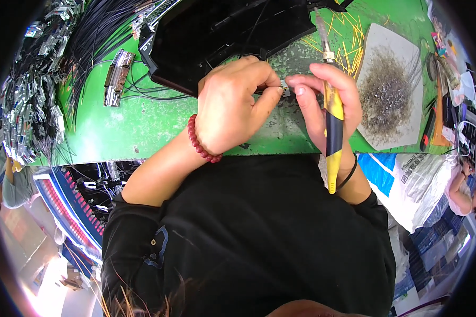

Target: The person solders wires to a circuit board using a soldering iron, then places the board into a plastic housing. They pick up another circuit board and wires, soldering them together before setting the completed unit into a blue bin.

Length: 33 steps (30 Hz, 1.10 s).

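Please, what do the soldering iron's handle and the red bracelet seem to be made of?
Soldering iron's handle: probably plastic, smooth, from its moulded yellow and black sections. Red bracelet: round beads, slightly glossy with highlights; possibly plastic, glass or wood.

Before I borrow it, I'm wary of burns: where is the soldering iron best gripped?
Probably by the handle's yellow lower end, approached from the person's body side: this thick part sticks out past the right hand's fingers, while the bare metal shaft points away.
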Tool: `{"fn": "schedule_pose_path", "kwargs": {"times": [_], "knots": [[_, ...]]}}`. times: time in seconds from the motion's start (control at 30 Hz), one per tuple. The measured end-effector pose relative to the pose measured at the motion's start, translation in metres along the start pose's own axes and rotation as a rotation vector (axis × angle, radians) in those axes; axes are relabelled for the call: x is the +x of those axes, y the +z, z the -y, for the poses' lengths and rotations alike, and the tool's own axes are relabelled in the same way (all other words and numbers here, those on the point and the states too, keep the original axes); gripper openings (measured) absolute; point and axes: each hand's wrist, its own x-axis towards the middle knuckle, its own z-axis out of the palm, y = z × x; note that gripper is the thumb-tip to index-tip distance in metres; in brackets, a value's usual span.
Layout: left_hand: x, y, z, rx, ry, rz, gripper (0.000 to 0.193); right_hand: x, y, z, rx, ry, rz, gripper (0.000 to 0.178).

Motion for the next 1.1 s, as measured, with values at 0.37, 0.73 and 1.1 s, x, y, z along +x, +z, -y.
{"fn": "schedule_pose_path", "kwargs": {"times": [0.37,0.73,1.1], "knots": [[-0.002,0.002,0.001,-0.006,-0.007,0.001,0.009,0.000,0.000,0.005,0.032,0.085,-0.012,0.030],[-0.001,0.005,0.002,0.235,0.047,0.025,0.010,0.001,-0.016,0.000,-0.637,-0.113,0.322,0.051],[0.000,0.011,0.005,0.369,0.075,0.042,0.010,-0.006,-0.008,-0.010,-0.553,-0.127,0.209,0.049]]}}
